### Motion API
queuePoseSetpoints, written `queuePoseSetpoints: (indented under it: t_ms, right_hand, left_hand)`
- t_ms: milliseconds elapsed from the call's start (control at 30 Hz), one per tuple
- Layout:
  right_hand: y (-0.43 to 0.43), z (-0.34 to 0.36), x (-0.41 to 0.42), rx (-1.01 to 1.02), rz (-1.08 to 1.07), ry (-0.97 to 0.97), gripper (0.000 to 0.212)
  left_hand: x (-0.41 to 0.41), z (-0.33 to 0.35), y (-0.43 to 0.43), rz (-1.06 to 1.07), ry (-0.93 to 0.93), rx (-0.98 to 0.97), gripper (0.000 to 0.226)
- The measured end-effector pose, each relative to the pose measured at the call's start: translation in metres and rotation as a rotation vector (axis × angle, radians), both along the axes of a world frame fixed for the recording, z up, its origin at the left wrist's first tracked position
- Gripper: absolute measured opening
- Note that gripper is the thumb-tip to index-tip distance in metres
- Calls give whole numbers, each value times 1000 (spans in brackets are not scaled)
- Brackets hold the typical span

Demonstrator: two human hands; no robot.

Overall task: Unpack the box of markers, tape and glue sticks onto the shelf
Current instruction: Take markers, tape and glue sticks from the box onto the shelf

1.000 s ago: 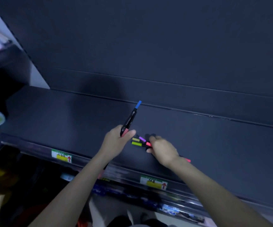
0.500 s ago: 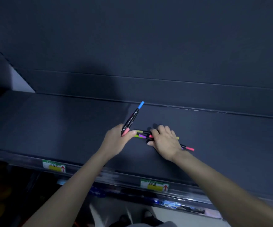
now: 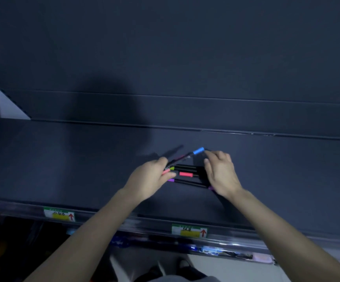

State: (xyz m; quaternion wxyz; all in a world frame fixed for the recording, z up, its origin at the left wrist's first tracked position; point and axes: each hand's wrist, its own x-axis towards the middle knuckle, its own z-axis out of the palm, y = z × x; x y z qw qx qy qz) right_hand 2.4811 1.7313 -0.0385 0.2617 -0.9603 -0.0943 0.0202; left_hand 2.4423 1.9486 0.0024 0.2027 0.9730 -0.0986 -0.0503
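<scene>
A dark shelf (image 3: 63, 163) runs across the view. My left hand (image 3: 152, 178) grips a black marker with a blue cap (image 3: 198, 151) and a pink end, tilted up to the right. Three black markers lie flat between my hands: a yellow-green-tipped one (image 3: 183, 167), a pink-capped one (image 3: 186, 174) and a purple-tipped one (image 3: 187, 182). My right hand (image 3: 221, 174) hovers over their right ends, fingers loosely bent, its fingertips close to the blue cap. Whether they touch the cap is unclear.
The shelf's front rail (image 3: 124, 222) carries two green and yellow price labels (image 3: 59, 214) (image 3: 189, 231). A dark back panel (image 3: 185, 58) rises behind the shelf. Below the rail a lower shelf holds dim, blurred goods (image 3: 205, 249).
My right hand lifted off the lying markers and moved up toward the blue cap. The marker in my left hand tilted lower to the right. The lying markers now show spread apart.
</scene>
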Motion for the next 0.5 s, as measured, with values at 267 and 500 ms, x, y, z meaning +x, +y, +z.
queuePoseSetpoints:
  t_ms: [267,500]
  right_hand:
    - [-44,3,1,473,-397,169,37]
    - [-42,0,-11,454,-375,136,35]
  left_hand:
    - [-4,-19,-48,-314,-49,344,42]
    - [-7,-34,-51,-306,-75,306,53]
